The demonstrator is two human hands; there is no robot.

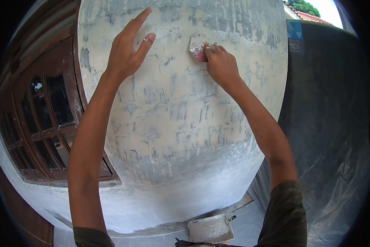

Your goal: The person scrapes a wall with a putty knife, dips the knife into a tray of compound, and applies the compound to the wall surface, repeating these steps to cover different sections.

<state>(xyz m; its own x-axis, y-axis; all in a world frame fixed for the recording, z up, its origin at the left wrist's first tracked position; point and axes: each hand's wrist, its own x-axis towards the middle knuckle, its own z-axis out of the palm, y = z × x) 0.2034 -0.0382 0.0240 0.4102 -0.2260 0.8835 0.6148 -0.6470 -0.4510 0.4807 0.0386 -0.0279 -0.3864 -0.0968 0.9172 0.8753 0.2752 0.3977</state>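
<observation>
- two bare arms reach up and forward from dark sleeves (285, 214), with the right hand (224, 68) the one at the scraper (198, 46).
- the right hand is closed around the scraper, its fingers bunched at the tool's right side; the blade shows just left of the fingers, caked with pale paste on top and reddish lower down.
- the blade's visible part is a little taller than wide, running roughly up and down with its foot slightly toward the hand. the tool's full long axis is hard to judge, as the grip covers its handle.
- the left hand (125, 53) holds nothing that shows; thumb and fingers are spread wide, up and well apart from the scraper, on its left. whether the palm or fingertips touch the wall cannot be told.
- behind both hands is the wall (185, 111), patchy cream over grey, whiter near the foot. the scraper is in front of its upper part; whether the blade's edge presses on it is unclear.
- low down, by the wall's foot, a tray (233, 235) with pale paste lies far below the right hand. its near side is close to the picture's bottom edge, and a small dark-handled thing at its corner is too small to name.
- off to the left is a brown wooden window (49, 131), and to the right a dark sheet (329, 123); both fade into the dark rim of the view.
- farthest off, a strip of red roof (312, 17) is partly cut off by the sheet.
</observation>
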